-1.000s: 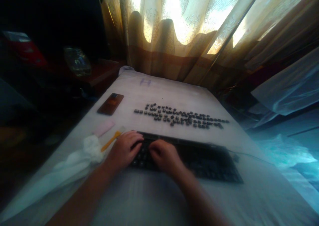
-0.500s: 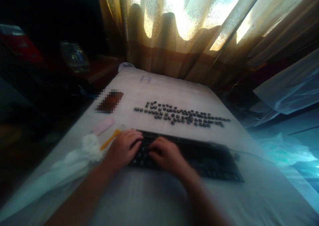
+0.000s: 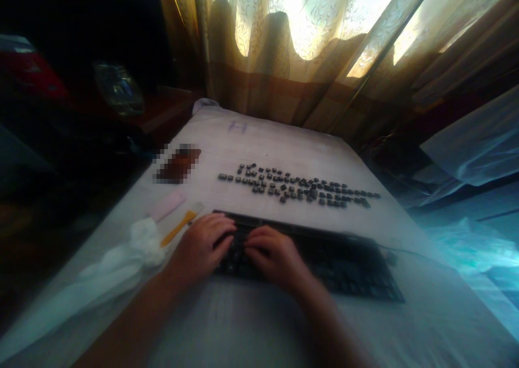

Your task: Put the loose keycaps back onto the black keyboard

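Note:
A black keyboard (image 3: pixel 344 257) lies on the white-covered surface in front of me, many of its keycaps off. My left hand (image 3: pixel 206 243) is at its left end, with bent fingers over the far edge and the thumb on the near side. Close beside it, my right hand (image 3: pixel 273 252) is curled over the left part, thumb and fingertips drawn together low over the key area. Whatever is between those fingertips is too small and blurred to make out. Beyond the keyboard, loose black keycaps (image 3: pixel 298 187) are spread in uneven rows.
Left of the keyboard lie a yellow-handled brush (image 3: pixel 178 227), a pink block (image 3: pixel 166 205) and a crumpled white cloth (image 3: pixel 146 241). A brown item (image 3: pixel 178 165), partly pixelated, is farther back. A cable (image 3: pixel 417 253) runs right. Curtains (image 3: pixel 284 81) hang behind.
The view has shifted slightly, so the keyboard's right end appears a little lower and farther right. Both hands stay at the keyboard's left part, with only small finger movements.

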The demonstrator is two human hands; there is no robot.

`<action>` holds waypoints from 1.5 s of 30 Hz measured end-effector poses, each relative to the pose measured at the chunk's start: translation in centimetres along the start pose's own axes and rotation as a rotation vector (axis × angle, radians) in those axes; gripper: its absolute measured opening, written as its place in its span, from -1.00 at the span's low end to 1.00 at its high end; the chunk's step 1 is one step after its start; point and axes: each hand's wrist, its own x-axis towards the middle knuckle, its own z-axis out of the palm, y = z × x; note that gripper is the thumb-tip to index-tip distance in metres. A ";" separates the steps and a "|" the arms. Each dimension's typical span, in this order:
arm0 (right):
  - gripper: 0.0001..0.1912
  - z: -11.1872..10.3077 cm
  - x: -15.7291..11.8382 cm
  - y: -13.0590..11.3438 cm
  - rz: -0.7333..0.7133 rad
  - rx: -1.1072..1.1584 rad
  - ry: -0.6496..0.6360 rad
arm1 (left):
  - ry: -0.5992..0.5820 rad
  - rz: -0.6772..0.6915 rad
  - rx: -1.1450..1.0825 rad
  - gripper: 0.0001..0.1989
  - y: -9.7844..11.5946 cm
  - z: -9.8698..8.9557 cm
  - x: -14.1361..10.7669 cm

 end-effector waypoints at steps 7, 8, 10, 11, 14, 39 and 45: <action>-0.75 -0.4 0.1 0.0 0.084 0.025 -0.026 | -0.002 0.015 0.036 -0.82 -0.1 0.0 0.0; -0.70 -0.4 0.1 -0.1 0.110 0.013 -0.030 | -0.004 0.017 0.043 -0.82 -0.1 0.0 0.0; -0.58 -0.3 0.0 -0.2 0.150 -0.007 -0.033 | -0.007 0.019 0.050 -0.81 -0.1 0.0 0.0; -0.53 -0.2 0.0 -0.2 0.160 -0.014 -0.035 | -0.009 0.021 0.050 -0.81 0.0 0.0 0.0; -0.43 -0.1 -0.1 -0.1 0.151 -0.035 -0.046 | -0.018 0.029 0.047 -0.82 0.2 0.0 0.0; -0.79 0.7 0.2 -0.2 0.011 -0.108 -0.015 | -0.075 -0.042 0.085 -0.70 0.7 0.5 -0.3; -0.81 0.9 -0.1 -0.3 -0.075 -0.160 0.024 | -0.067 -0.081 0.101 -0.71 0.3 0.9 -0.5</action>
